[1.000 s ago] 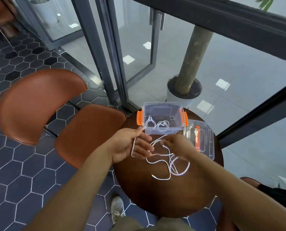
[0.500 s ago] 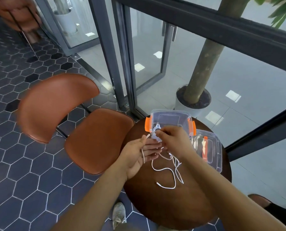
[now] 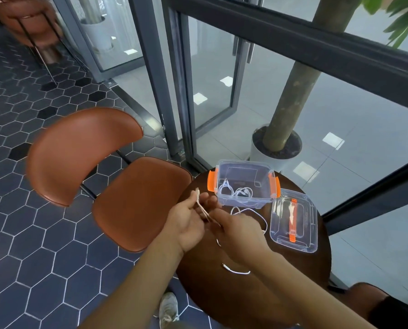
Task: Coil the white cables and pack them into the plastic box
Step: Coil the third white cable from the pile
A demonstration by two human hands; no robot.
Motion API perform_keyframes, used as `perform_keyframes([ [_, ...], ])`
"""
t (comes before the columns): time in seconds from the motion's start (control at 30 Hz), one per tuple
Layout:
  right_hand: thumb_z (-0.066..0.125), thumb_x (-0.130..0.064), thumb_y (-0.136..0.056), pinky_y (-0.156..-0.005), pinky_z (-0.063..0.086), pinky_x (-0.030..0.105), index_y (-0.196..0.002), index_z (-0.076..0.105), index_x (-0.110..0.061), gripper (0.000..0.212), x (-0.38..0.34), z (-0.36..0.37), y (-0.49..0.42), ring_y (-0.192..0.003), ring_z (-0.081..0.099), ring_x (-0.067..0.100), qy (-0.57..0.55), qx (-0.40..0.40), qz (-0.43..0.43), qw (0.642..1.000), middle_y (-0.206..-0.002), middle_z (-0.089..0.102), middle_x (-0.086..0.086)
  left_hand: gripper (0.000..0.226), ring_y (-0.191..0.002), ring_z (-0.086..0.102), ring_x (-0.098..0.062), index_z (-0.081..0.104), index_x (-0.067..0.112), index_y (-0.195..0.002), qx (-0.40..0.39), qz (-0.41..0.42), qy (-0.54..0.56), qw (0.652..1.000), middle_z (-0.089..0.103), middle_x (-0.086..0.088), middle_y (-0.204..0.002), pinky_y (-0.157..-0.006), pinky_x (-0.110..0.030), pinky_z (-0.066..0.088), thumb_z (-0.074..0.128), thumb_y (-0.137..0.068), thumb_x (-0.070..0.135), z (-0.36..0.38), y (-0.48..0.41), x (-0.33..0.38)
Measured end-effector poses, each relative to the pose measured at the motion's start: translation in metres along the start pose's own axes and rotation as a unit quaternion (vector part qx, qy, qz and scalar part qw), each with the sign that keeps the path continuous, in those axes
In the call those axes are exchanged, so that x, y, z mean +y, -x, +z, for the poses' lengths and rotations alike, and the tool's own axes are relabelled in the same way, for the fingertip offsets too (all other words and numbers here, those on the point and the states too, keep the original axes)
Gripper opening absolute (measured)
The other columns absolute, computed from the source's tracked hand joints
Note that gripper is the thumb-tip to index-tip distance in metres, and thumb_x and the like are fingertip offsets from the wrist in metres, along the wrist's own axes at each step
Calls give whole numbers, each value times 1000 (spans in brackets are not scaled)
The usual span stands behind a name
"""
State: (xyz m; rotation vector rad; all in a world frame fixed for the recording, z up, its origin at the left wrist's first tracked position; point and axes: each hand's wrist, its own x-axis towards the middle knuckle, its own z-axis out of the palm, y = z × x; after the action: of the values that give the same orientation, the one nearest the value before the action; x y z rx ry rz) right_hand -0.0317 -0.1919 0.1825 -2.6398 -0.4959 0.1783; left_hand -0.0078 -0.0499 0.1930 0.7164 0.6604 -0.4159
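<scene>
Head view, entry for the current moment.

- **Left hand** (image 3: 186, 225): lower centre of frame, palm up. It holds the white cable (image 3: 236, 271) across its fingers, and the plug end pokes out past them toward the chair (image 3: 127, 198).
- **Right hand** (image 3: 237, 233): just right of the left, fingers pinched on the same cable. Half a second ago it was up at the near wall of the plastic box (image 3: 245, 172). It has since drawn back, pulling a strand taut between the hands.
- **Loose cable**: less lies on the table (image 3: 293, 276) than a second ago. One arc remains below the box, and a short tail lies by the right forearm.
- **Box**: centre right, open, with one coiled cable (image 3: 242, 192) inside. The lid (image 3: 293, 238) lies to its right.

I judge another wrap is going on, with this cable not yet packed.
</scene>
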Motion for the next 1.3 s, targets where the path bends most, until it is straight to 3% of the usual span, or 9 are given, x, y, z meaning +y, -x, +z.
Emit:
perform_keyframes([
  [0.1,25,-54,-85,-63,49,38,-117,55,-29,51,2,2,9,-71,62,29,-90,17,9,996,-76,70,5,31,-78,70,-30,58,8,-82,-15,30,31,999,53,-6,-62,-81,-43,57,48,-101,31,1,1,15],
  [0.23,35,-48,-93,-61,30,24,-89,60,-25,34,17,15,13,-56,48,17,-38,75,-18,996,-63,66,-3,36,-60,67,-19,55,13,-80,-45,42,19,998,43,1,-50,-76,-38,55,41,-103,36,-6,0,27],
  [0.5,44,-32,-99,-74,37,31,-89,56,-24,17,53,29,8,-77,63,26,47,-11,60,997,-82,71,0,37,-38,32,-5,53,19,-77,-103,122,124,979,32,9,-47,-48,-18,40,37,-104,38,-13,-11,61],
  [0.6,57,-36,-98,-70,48,33,-85,64,-22,20,63,29,4,-70,66,21,-133,-42,78,987,-71,70,-1,38,-38,32,-6,53,19,-76,-94,131,123,979,33,8,-47,-47,-19,41,38,-104,39,-16,-12,73],
  [0.73,66,-37,-93,-62,48,22,-91,74,-14,24,56,14,3,-64,61,17,-413,-88,61,905,-72,67,5,38,-38,33,-6,52,19,-76,-84,129,155,976,34,9,-47,-47,-19,42,37,-104,40,-21,-15,76],
  [0.87,53,-44,-100,-62,43,19,-77,73,-25,36,63,13,0,-60,58,12,-298,-150,63,940,-69,66,-2,37,-44,48,-6,52,18,-75,-79,128,166,974,43,9,-50,-56,-23,53,38,-103,39,-25,-10,79],
  [1.03,54,-49,-97,-62,46,28,-73,67,-17,42,62,14,-20,-44,56,7,-89,-213,52,972,-52,57,-6,48,-91,75,-28,59,14,-71,-125,89,99,983,75,-6,-80,-69,-36,63,35,-104,38,-15,8,67],
  [1.2,61,-42,-94,-63,48,25,-85,74,-18,29,47,-4,-55,-52,62,0,-123,-172,66,975,-57,70,-3,41,-77,76,-25,61,15,-77,-156,10,-42,987,77,-13,-90,-47,-25,57,38,-97,42,-9,15,60],
  [1.3,65,-35,-91,-62,51,30,-84,77,-16,23,36,-20,-75,-59,65,13,-116,-109,53,986,-63,69,-1,37,-57,72,-22,56,11,-87,-163,-5,-206,965,75,-20,-91,-39,-21,46,37,-101,41,-5,19,55],
])
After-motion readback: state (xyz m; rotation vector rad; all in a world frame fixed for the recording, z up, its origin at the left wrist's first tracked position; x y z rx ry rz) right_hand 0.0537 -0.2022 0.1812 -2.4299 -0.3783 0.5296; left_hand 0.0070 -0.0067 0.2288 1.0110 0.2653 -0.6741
